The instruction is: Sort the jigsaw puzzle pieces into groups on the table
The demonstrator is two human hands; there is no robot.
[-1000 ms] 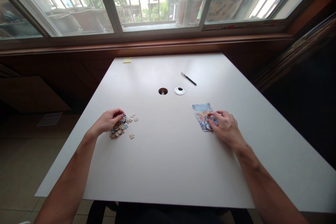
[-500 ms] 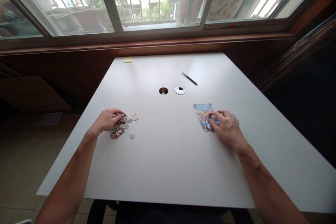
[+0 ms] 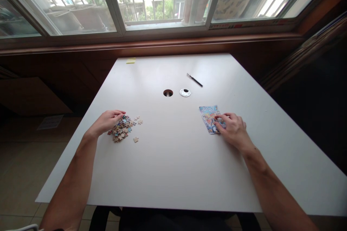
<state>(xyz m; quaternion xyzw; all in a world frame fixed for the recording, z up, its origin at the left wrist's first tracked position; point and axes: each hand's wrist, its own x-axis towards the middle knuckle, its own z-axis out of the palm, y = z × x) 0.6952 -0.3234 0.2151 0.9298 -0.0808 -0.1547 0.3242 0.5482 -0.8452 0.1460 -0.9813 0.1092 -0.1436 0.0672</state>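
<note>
A heap of small jigsaw puzzle pieces [image 3: 121,130] lies on the left of the white table [image 3: 168,166], some face down and bare brown, some coloured. My left hand [image 3: 107,120] is over the heap's far left side, thumb and fingers pinched together on what looks like a puzzle piece; the fingers partly hide it. On the right lies a small colourful printed picture sheet [image 3: 208,115]. My right hand [image 3: 232,130] rests on its right part, fingers bent and thumb apart from them, covering that side of the sheet.
A few loose pieces, one a bare brown piece [image 3: 136,139], lie right of the heap. Farther back are a round hole [image 3: 168,93], its silver cover [image 3: 185,92] and a black pen [image 3: 194,79]. A yellow sticky note [image 3: 131,60] is at the far left edge.
My left hand has moved slightly up and left, uncovering more of the heap. My right hand stays on the picture sheet. The view has shifted slightly.
</note>
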